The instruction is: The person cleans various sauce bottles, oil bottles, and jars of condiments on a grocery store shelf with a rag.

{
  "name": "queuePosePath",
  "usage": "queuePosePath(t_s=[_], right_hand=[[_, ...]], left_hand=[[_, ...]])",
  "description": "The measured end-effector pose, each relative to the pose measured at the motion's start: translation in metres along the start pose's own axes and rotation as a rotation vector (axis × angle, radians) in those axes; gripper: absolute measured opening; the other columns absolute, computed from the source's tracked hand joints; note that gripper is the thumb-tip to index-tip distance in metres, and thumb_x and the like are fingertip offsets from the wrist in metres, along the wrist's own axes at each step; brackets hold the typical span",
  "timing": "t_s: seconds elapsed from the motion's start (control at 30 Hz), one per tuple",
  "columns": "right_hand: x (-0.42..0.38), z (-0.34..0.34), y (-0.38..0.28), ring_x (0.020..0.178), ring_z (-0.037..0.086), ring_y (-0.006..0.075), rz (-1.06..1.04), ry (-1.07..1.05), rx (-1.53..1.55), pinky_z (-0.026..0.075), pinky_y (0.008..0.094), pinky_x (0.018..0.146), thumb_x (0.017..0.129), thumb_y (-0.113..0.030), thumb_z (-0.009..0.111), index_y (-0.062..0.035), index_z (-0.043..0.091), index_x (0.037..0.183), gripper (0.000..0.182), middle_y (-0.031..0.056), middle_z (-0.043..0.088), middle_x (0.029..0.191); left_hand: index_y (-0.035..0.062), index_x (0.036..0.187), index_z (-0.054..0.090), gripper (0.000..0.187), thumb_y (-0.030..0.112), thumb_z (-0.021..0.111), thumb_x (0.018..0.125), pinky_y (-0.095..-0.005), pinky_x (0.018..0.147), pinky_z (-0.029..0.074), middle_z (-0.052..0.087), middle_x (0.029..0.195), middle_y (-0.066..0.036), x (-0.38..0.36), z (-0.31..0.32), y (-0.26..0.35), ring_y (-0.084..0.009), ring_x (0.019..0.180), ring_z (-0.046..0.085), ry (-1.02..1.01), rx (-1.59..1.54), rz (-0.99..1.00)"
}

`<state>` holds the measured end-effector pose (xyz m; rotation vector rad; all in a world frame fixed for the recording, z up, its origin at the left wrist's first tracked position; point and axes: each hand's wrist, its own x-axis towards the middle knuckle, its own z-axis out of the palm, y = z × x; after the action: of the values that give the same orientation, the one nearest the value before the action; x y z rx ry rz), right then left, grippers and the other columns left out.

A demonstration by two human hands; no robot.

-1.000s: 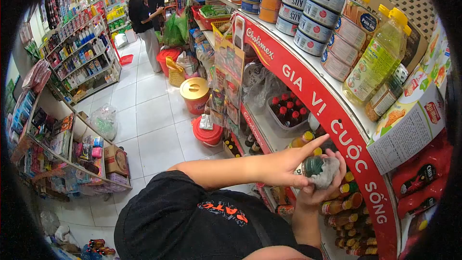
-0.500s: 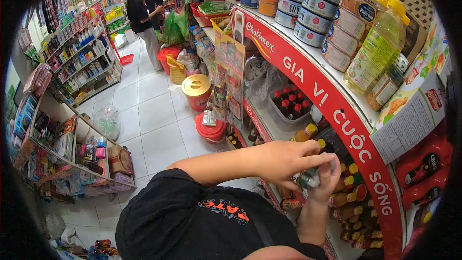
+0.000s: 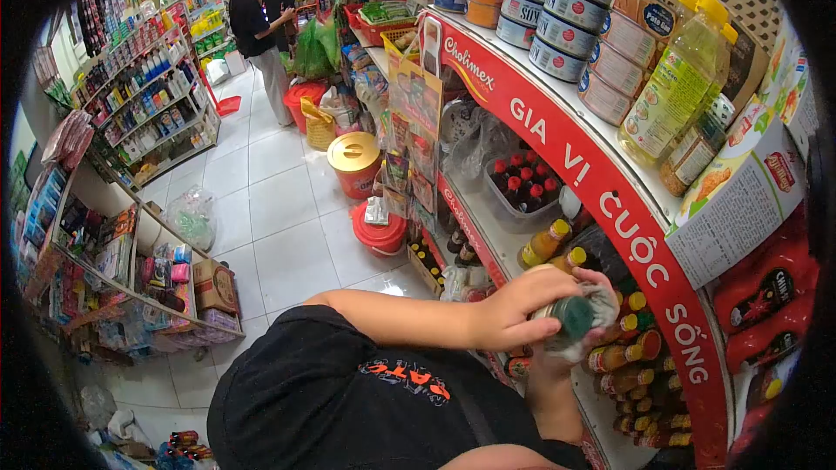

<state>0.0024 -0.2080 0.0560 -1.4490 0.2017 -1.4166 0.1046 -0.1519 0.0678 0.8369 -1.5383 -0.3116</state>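
My left hand (image 3: 514, 306) reaches in from the left, its fingers wrapped around a small jar with a dark green lid (image 3: 575, 317). The lid faces up toward me. My right hand (image 3: 596, 278) is closed around a greyish-white cloth (image 3: 603, 306), which presses against the jar's side. Most of the jar's body is hidden by the fingers and cloth. Just beyond the hands, yellow-capped sauce bottles (image 3: 547, 242) stand on the shelf, and several more bottles (image 3: 623, 354) sit to the right and below.
A curved red shelf edge (image 3: 570, 157) runs close on the right, with stacked cans (image 3: 570, 13) and oil bottles (image 3: 675, 87) above it. Red buckets (image 3: 379, 231) stand on the tiled floor (image 3: 292, 200). A person (image 3: 257, 30) stands far down the aisle. Another rack (image 3: 148, 270) is at left.
The jar has turned so that its green lid now shows toward me. Both hands have shifted slightly, and the whitish cloth in my right hand is more visible.
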Motion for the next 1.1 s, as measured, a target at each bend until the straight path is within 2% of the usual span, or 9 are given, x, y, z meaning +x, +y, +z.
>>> queuePosePath(t_s=[0.1, 0.13, 0.23, 0.27, 0.37, 0.57, 0.67, 0.77, 1.1], right_hand=[[0.003, -0.004, 0.004, 0.097, 0.046, 0.0210, 0.172, -0.052, 0.224, 0.038, 0.0362, 0.087, 0.082, -0.060, 0.040, -0.0035, 0.039, 0.113, 0.065, 0.0122, 0.044, 0.111], [0.001, -0.006, 0.008, 0.098, 0.046, 0.0211, 0.215, -0.093, 0.277, 0.038, 0.0364, 0.087, 0.082, -0.059, 0.041, -0.0036, 0.039, 0.114, 0.064, 0.0119, 0.043, 0.112], [-0.002, -0.007, 0.012, 0.099, 0.046, 0.0215, 0.327, -0.161, 0.401, 0.038, 0.0369, 0.088, 0.079, -0.059, 0.045, -0.0036, 0.038, 0.116, 0.067, 0.0116, 0.043, 0.113], [-0.004, -0.004, 0.012, 0.100, 0.046, 0.0217, 0.353, -0.164, 0.435, 0.038, 0.0371, 0.088, 0.078, -0.060, 0.046, -0.0036, 0.037, 0.116, 0.068, 0.0116, 0.043, 0.113], [-0.010, -0.003, 0.011, 0.101, 0.045, 0.0223, 0.386, -0.147, 0.496, 0.037, 0.0377, 0.089, 0.075, -0.061, 0.050, -0.0035, 0.035, 0.118, 0.074, 0.0116, 0.043, 0.114], [-0.020, -0.001, 0.009, 0.103, 0.045, 0.0235, 0.330, -0.105, 0.478, 0.036, 0.0390, 0.091, 0.068, -0.064, 0.056, -0.0032, 0.031, 0.121, 0.085, 0.0116, 0.042, 0.115], [-0.022, -0.004, 0.010, 0.104, 0.044, 0.0241, 0.219, -0.091, 0.339, 0.036, 0.0396, 0.091, 0.064, -0.065, 0.060, -0.0031, 0.029, 0.123, 0.091, 0.0117, 0.042, 0.116], [-0.019, -0.003, 0.012, 0.104, 0.045, 0.0250, 0.076, -0.085, 0.044, 0.036, 0.0406, 0.091, 0.060, -0.069, 0.061, -0.0024, 0.024, 0.126, 0.101, 0.0126, 0.041, 0.117], [-0.013, -0.004, 0.015, 0.097, 0.046, 0.0225, 0.035, 0.019, -0.115, 0.039, 0.0383, 0.085, 0.072, -0.070, 0.046, 0.0004, 0.031, 0.116, 0.084, 0.0143, 0.045, 0.109]], left_hand=[[0.0019, 0.101, 0.056, 0.057, 0.054, 0.043, 0.081, -0.0427, 0.087, 0.033, 0.050, 0.105, -0.016, -0.006, 0.005, -0.001, -0.0344, 0.099, 0.045, 0.003, 0.119, 0.205], [0.0061, 0.097, 0.059, 0.059, 0.060, 0.048, 0.076, -0.0482, 0.090, 0.028, 0.049, 0.105, -0.017, -0.010, 0.008, -0.003, -0.0360, 0.103, 0.042, 0.018, 0.147, 0.218], [0.0098, 0.097, 0.060, 0.060, 0.063, 0.052, 0.072, -0.0538, 0.093, 0.023, 0.049, 0.105, -0.016, 0.000, 0.006, -0.003, -0.0356, 0.106, 0.041, 0.184, 0.304, 0.585], [0.0124, 0.097, 0.062, 0.060, 0.064, 0.055, 0.068, -0.0586, 0.094, 0.019, 0.050, 0.106, -0.014, 0.002, 0.003, -0.003, -0.0357, 0.108, 0.040, 0.199, 0.346, 0.599], [0.0115, 0.089, 0.060, 0.054, 0.061, 0.060, 0.066, -0.0578, 0.094, 0.020, 0.049, 0.107, -0.012, 0.018, -0.019, 0.013, -0.0352, 0.109, 0.040, 0.105, 0.478, 0.477], [0.0103, 0.102, 0.055, 0.044, 0.042, 0.064, 0.073, -0.0544, 0.094, 0.024, 0.050, 0.104, -0.011, 0.013, -0.013, 0.005, -0.0316, 0.104, 0.045, 0.091, 0.276, 0.454], [0.0088, 0.103, 0.053, 0.036, 0.031, 0.063, 0.077, -0.0502, 0.093, 0.028, 0.049, 0.100, -0.011, 0.011, -0.013, -0.003, -0.0303, 0.099, 0.047, 0.172, 0.164, 0.384], [0.0080, 0.101, 0.053, 0.036, 0.036, 0.059, 0.080, -0.0505, 0.090, 0.030, 0.051, 0.096, -0.011, 0.007, -0.015, -0.008, -0.0295, 0.094, 0.048, 0.171, 0.218, 0.339], [0.0006, 0.116, 0.049, 0.051, 0.032, 0.061, 0.078, -0.0425, 0.086, 0.036, 0.053, 0.104, -0.015, 0.004, -0.008, -0.011, -0.0310, 0.096, 0.050, 0.166, 0.177, 0.251]])
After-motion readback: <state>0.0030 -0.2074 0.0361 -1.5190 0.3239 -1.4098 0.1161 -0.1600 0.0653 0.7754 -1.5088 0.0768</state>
